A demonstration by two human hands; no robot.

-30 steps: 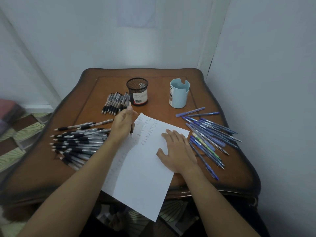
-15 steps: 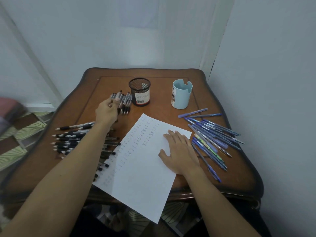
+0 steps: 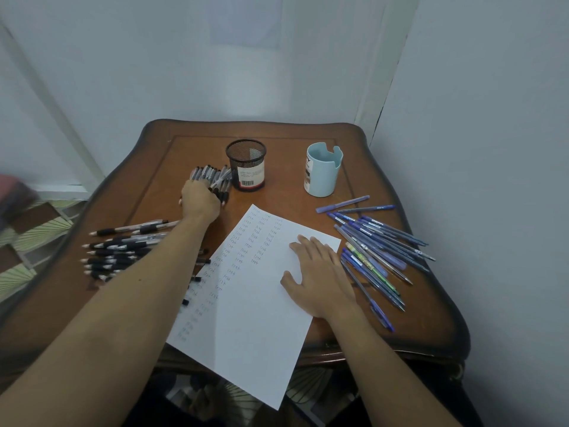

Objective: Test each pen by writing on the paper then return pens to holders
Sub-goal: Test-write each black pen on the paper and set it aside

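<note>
Though loose, clear black-gripped pens (image 3: pixel 123 251)

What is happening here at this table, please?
A person is testing pens. The left hand is at a small pile of black pens beside the mesh holder; its fingers are hidden. The right hand lies flat on the paper, which bears columns of written words. A larger heap of black pens and the blue pens lie loose; the blue holder looks empty.

Black mesh holder (image 3: pixel 246 158), pale blue holder (image 3: pixel 321 169), white paper (image 3: pixel 261 303), brown table (image 3: pixel 197 149).
</note>
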